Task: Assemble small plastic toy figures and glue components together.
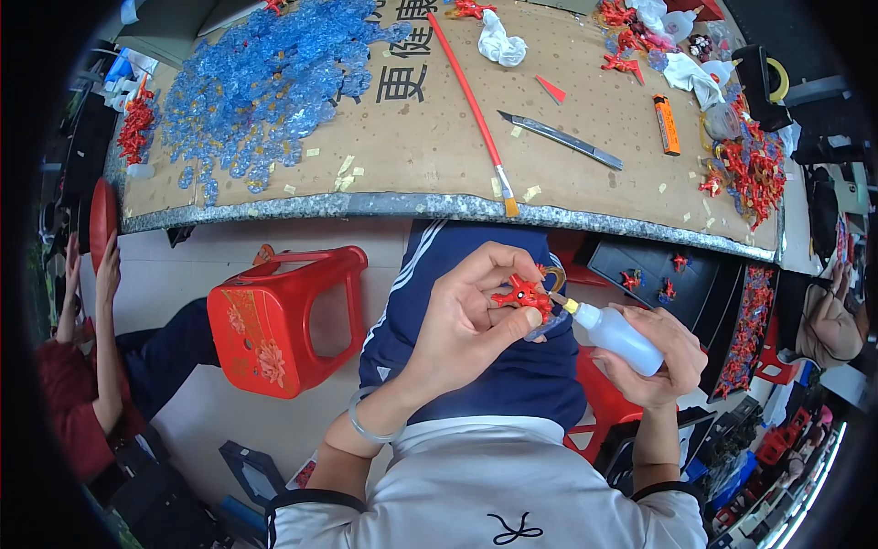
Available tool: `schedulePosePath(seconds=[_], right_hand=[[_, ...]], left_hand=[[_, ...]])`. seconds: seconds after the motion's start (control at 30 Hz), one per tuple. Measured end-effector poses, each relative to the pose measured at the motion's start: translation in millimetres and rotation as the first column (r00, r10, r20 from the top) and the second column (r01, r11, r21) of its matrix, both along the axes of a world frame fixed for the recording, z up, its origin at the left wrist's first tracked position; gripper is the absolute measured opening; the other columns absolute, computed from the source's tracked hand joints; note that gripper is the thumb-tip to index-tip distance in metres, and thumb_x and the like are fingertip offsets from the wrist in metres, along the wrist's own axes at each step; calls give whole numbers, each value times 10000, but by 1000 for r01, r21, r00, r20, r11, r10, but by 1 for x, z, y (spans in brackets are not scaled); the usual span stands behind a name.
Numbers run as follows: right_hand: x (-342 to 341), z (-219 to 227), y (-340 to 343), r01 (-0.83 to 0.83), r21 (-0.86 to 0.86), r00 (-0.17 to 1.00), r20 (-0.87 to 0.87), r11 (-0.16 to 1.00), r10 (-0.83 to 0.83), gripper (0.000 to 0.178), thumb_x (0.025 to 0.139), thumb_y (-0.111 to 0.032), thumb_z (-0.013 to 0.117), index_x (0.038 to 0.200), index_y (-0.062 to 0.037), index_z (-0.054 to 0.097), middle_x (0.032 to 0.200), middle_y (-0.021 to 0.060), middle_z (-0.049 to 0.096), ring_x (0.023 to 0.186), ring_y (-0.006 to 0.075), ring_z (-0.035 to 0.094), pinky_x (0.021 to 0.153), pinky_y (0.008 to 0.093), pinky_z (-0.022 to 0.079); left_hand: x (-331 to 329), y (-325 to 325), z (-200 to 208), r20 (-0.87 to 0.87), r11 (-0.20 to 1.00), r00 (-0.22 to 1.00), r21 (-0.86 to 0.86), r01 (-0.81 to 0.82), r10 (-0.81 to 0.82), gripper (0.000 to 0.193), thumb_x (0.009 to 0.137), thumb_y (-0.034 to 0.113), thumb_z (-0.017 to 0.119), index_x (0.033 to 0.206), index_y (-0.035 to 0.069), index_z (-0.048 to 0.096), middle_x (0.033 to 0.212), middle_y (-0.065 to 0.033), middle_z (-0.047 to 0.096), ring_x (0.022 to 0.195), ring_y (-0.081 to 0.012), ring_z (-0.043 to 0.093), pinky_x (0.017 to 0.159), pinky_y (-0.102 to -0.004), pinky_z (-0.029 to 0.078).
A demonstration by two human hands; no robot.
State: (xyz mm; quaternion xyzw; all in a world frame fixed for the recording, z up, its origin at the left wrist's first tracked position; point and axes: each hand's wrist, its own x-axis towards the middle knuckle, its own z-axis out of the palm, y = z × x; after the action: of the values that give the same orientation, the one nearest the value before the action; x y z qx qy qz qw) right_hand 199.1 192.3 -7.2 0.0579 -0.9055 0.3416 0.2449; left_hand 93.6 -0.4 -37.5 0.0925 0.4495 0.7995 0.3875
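Above my lap, my left hand (466, 316) pinches a small red figurine (523, 295) between thumb and fingers. A bluish clear part shows at the figurine's lower side, and a yellowish loop sits by its upper right. My right hand (663, 352) is wrapped round a white squeeze bottle (622, 339) with a yellow collar. The bottle is tilted, its narrow tip pointing up and left at the figurine, touching or very close to it; I cannot tell which.
On the cardboard-covered table (384, 146) lie a heap of blue clear pieces (265, 73), a red-handled brush (468, 91), a craft knife (562, 139), an orange box (666, 125) and piled red figurines (754, 174). A red stool (274, 320) stands left; another person (91, 393) sits beyond.
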Motion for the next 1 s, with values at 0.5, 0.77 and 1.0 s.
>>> schedulePosePath(seconds=[0.5, 0.77, 1.0], right_hand=[[-1, 8, -3, 0, 47, 999, 55, 999, -2, 375, 587, -78, 841, 891, 30, 650, 798, 148, 691, 678, 255, 693, 581, 296, 536], [-2, 13, -3, -8, 74, 998, 65, 997, 3, 364, 593, -91, 842, 879, 29, 652, 789, 142, 691, 673, 250, 691, 595, 302, 539], [2, 9, -2, 16, 80, 997, 78, 997, -23, 388, 600, -184, 841, 868, 36, 668, 760, 144, 690, 653, 238, 688, 602, 306, 540]], left_hand=[[0, 0, 5, 23, 1000, 1000, 12, 3, -3, 297, 815, -119, 569, 1079, -29, 468, 1059, -103, 546, 932, -106, 586, 765, -231, 543], [-1, 0, 2, 1, 1000, 1000, 22, 20, -20, 293, 815, -115, 573, 1077, -29, 472, 1049, -101, 544, 926, -103, 585, 758, -229, 540], [1, -1, 2, -1, 1000, 1000, 20, 14, -14, 281, 821, -109, 574, 1070, -28, 472, 1046, -104, 545, 930, -107, 584, 755, -229, 539]])
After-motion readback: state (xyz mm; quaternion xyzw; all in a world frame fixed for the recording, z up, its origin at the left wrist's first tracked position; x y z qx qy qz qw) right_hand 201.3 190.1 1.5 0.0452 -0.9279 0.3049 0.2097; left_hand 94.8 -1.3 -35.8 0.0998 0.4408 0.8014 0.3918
